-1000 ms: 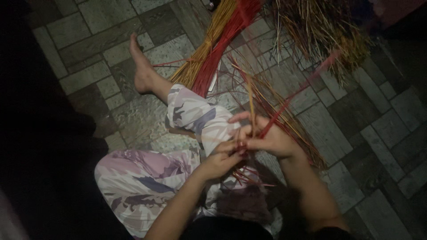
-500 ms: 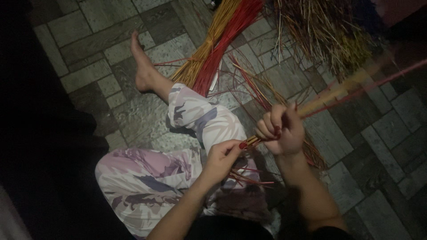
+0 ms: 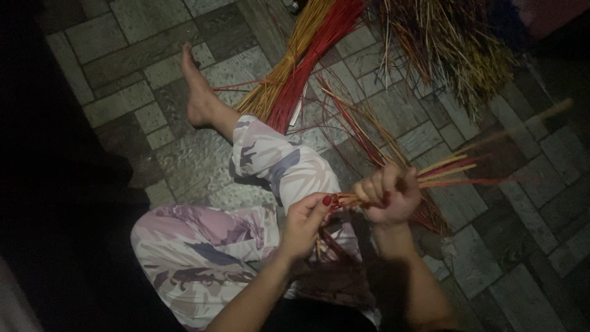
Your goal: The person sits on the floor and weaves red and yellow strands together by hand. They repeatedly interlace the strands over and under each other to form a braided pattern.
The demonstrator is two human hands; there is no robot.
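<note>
Gripping thin reed strips (image 3: 442, 172) in my clenched right hand (image 3: 387, 193); long axis runs rightward, left hand (image 3: 304, 218) pinching their near ends.

dim light, grey stone-tiled floor (image 3: 123, 67), deep shadow at left

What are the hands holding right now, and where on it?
The right hand is fisted around a small bunch of red and yellow strips near its lower end. The left hand pinches that end where it pokes out of the fist.
</note>
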